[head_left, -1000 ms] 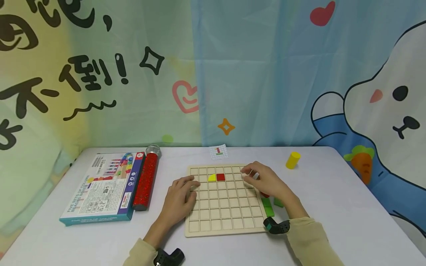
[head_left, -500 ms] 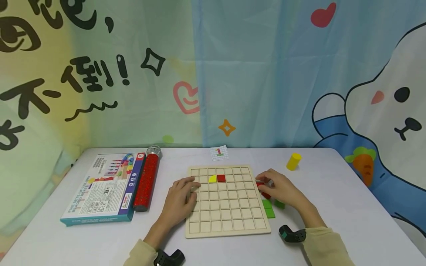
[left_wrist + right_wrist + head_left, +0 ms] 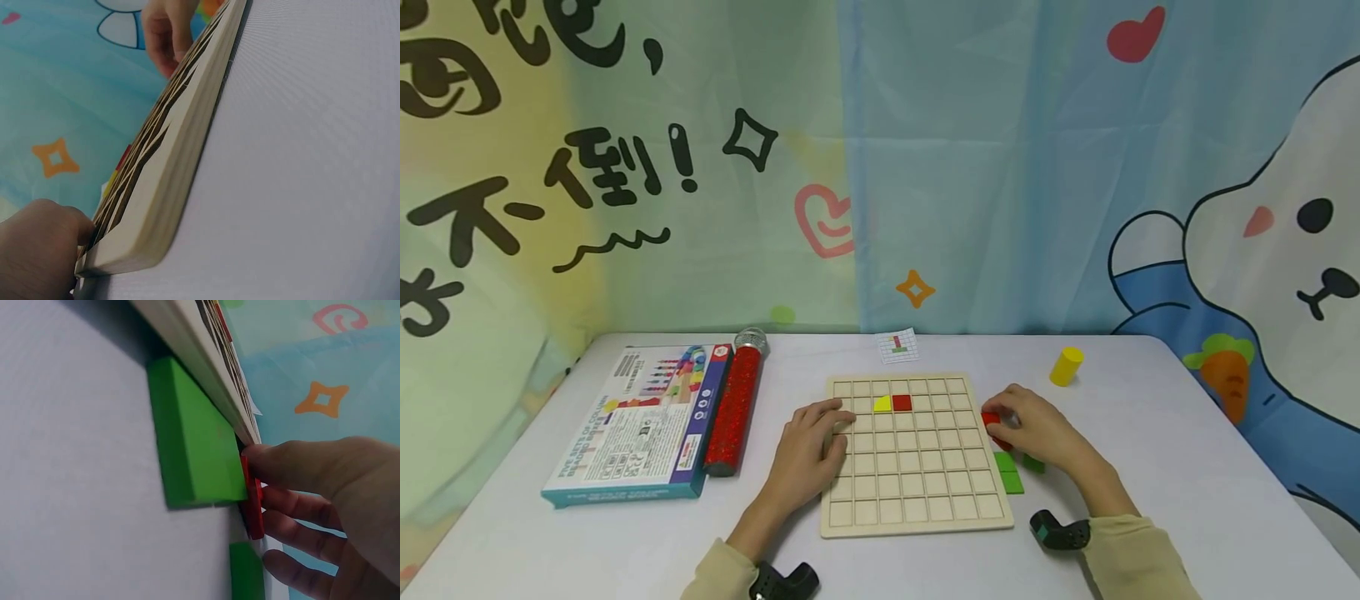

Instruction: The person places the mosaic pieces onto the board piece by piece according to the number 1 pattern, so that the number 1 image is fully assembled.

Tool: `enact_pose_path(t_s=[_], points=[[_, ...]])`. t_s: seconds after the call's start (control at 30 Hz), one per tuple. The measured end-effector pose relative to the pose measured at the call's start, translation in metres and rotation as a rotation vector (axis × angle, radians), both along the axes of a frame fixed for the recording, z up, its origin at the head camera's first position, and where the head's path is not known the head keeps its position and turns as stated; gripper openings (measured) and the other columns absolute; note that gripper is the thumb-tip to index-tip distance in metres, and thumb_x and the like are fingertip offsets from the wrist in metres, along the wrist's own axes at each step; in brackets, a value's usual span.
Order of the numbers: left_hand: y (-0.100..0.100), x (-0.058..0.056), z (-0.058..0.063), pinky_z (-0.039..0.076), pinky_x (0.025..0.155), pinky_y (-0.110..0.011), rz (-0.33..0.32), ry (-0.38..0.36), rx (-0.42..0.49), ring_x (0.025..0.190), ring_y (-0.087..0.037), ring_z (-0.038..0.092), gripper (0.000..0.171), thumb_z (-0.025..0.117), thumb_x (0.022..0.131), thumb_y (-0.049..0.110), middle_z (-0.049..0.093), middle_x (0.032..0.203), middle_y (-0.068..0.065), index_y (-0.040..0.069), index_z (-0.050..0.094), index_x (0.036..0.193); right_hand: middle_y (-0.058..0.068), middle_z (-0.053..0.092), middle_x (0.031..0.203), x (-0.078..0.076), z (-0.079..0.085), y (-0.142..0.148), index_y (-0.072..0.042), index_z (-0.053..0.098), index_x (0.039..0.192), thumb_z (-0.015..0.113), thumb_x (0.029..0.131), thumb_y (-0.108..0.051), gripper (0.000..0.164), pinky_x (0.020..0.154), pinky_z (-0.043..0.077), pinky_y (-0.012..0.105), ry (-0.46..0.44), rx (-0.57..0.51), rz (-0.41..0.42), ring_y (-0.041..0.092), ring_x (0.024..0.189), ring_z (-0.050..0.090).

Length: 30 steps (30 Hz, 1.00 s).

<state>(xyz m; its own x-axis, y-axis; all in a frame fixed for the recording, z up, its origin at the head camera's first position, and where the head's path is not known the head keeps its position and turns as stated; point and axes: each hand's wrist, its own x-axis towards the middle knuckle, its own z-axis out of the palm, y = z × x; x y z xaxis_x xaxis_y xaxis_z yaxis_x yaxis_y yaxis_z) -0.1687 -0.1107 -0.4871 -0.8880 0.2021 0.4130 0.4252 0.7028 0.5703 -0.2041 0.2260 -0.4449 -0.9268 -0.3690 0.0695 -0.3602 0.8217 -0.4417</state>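
A wooden grid board [image 3: 917, 485] lies on the table, with a yellow piece [image 3: 882, 404] and a red square [image 3: 902, 403] side by side in its upper cells. My left hand [image 3: 808, 450] rests along the board's left edge, fingertips on the grid. At the right edge, my right hand [image 3: 1030, 425] has thumb and fingers around a red block [image 3: 991, 418]; more red shows under the fingers in the right wrist view, partly hidden. Below this hand lie green blocks [image 3: 1010, 473], which stand close beside the board; another green block [image 3: 1033, 464] is partly covered by the hand.
A small grid card [image 3: 897, 346] with a coloured pattern lies behind the board. A yellow cylinder [image 3: 1066, 367] stands at the back right. On the left are a boxed set [image 3: 625, 425] and a red glittery microphone [image 3: 733, 412]. A printed curtain [image 3: 955, 167] hangs behind the table.
My right hand has moved from over the board's upper right to the red blocks beside its right edge, where its fingers close in. The left hand stays in place.
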Motion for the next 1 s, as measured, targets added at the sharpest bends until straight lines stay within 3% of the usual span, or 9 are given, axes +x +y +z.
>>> enact_pose_path(t_s=[0.33,0.57,1.0], points=[[0.000,0.001,0.001,0.037,0.095,-0.047,0.000,-0.012,0.007,0.122,-0.028,0.048,0.026,0.060,0.088,0.012,0.057,0.131,-0.006,0.019,0.066,0.112,0.000,0.058,0.088,-0.001,0.001,-0.004,-0.009,0.068,0.100,0.069,0.084,-0.026,0.024,0.062,0.043,0.028,0.038,0.103,-0.082,0.011,0.074,0.052],[0.000,0.001,0.001,0.038,0.094,-0.047,0.004,-0.001,0.005,0.122,-0.028,0.048,0.026,0.060,0.088,0.012,0.058,0.130,-0.006,0.019,0.067,0.112,0.001,0.056,0.084,-0.001,0.001,-0.005,-0.011,0.066,0.100,0.069,0.084,-0.029,0.025,0.058,0.039,0.026,0.037,0.077,-0.146,0.013,0.070,0.048],[0.000,0.000,-0.001,0.038,0.094,-0.048,-0.002,0.025,0.009,0.121,-0.028,0.049,0.025,0.059,0.088,0.012,0.058,0.130,-0.007,0.019,0.066,0.111,-0.001,0.058,0.086,0.000,0.004,-0.017,-0.013,0.066,0.098,0.068,0.084,-0.030,0.023,0.058,0.039,0.025,0.088,0.006,-0.102,0.011,0.068,0.046]])
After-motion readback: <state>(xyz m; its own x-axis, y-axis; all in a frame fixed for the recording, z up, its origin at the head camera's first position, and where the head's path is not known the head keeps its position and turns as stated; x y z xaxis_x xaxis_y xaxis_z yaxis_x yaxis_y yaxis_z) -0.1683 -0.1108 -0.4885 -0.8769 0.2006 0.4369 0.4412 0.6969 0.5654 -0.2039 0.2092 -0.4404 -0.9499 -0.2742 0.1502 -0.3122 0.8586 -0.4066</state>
